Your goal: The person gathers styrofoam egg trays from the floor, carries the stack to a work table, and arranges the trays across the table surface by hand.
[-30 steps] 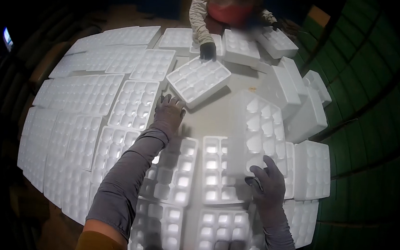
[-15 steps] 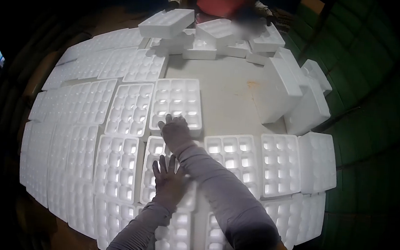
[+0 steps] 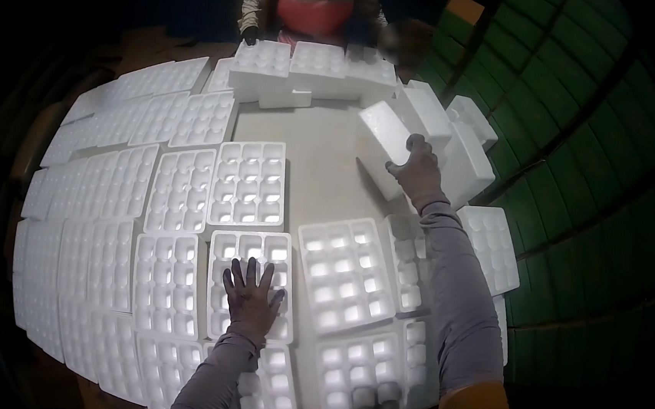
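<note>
No text, label, brand, number or sign can be read here. The white trays (image 3: 248, 183) show no letters that I can make out, neither inside their cells nor on their outer sides, and the same is true for the bare part of the counter (image 3: 316, 150) and for the red garment (image 3: 316, 11) at its far side. On the green wall (image 3: 576, 170) and the orange-brown panel (image 3: 466, 8), the dim light does not let me tell.

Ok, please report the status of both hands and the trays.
Left hand spread on flat tray. Right hand on tilted tray. Standing trays close beside it.
</note>
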`<state>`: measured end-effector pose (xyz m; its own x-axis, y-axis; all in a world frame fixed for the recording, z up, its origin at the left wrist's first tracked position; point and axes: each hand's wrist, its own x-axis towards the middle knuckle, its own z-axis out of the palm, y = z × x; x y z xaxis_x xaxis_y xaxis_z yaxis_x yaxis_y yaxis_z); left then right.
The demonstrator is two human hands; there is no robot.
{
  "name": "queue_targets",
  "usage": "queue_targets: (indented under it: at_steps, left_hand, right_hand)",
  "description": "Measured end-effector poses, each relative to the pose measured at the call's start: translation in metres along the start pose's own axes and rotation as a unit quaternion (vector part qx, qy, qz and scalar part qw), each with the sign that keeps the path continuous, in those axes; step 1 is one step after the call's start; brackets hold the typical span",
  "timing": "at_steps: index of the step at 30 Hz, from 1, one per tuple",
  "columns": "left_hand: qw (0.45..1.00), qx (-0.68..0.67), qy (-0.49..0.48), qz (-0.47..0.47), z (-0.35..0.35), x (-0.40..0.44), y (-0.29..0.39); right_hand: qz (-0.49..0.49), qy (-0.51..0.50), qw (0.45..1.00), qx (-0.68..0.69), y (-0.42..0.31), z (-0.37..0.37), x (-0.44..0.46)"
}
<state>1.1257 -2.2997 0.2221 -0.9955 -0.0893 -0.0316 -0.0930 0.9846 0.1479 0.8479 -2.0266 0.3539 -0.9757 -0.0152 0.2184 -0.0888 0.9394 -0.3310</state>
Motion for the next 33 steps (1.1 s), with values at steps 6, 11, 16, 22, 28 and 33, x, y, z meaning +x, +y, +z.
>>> queue_targets:
  at_steps: [6, 11, 16, 22, 28, 33]
  left_hand:
    - [1.0, 0.017, 0.011, 0.001, 0.002, -0.001, 0.0]
    - [0.999, 0.005, 0.049, 0.007, 0.011, -0.001, -0.001]
    - [0.996, -0.019, 0.082, 0.018, 0.01, -0.003, 0.0]
    - [0.96, -0.034, 0.185, 0.209, -0.075, 0.09, 0.101]
    - [0.794, 0.477, 0.348, 0.145, 0.0, 0.319, 0.165]
    - [0.946, 0.264, 0.1, 0.162, -0.054, 0.273, 0.221]
  right_hand:
    - [-0.361, 0.021, 0.922, -0.136, 0.006, 0.098, -0.038]
    - [-0.37, -0.093, 0.921, -0.075, -0.001, 0.074, -0.066]
    - [-0.183, 0.133, 0.961, -0.156, 0.09, -0.014, -0.04]
    - [0.15, -0.044, 0.987, -0.047, 0.19, -0.06, 0.031]
    - [0.01, 0.045, 0.998, 0.032, 0.206, -0.079, 0.012]
    - [-0.14, 0.197, 0.96, 0.138, 0.238, -0.139, -0.02]
